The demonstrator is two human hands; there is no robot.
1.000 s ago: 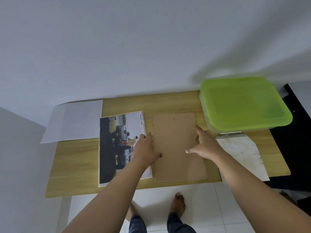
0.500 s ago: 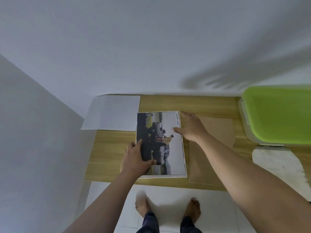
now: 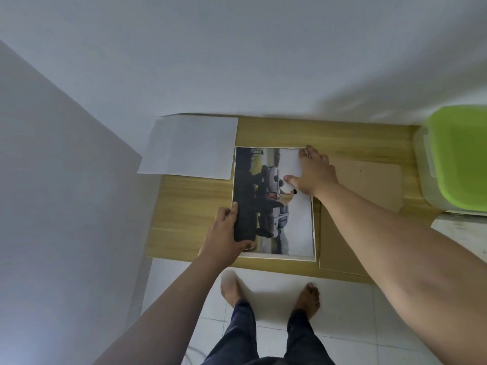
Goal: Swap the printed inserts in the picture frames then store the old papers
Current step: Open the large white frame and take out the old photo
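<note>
A: Nearest the cam?
B: Bare feet (image 3: 307, 299) on glossy white floor tiles (image 3: 350, 325). Then the table (image 3: 189, 206): pale wood-grain top, straight edge.
A: And the task item?
B: Frame (image 3: 314, 233), thin white rim, rectangular, flat on the table approx. mid-view. In it a glossy car print (image 3: 276, 206), dark strip down its left side. Just right of it, a matte brown backing board (image 3: 369, 180), partly under the right forearm.
A: Further back?
B: Plain white sheet (image 3: 192, 147) at the far-left corner, overhanging the table edge. Far right, a translucent plastic box w/ lime-green lid (image 3: 458, 156), rounded corners. A worn whitish paper (image 3: 463, 233) lies in front of it.
A: Hands?
B: Left hand (image 3: 226, 233) grips the frame's near-left edge, thumb laid over the dark strip. Right hand (image 3: 313, 175) is spread, fingers fairly straight, tips on the print's far-right corner, thumb pressing the picture. Can't tell if the corner is lifted.
</note>
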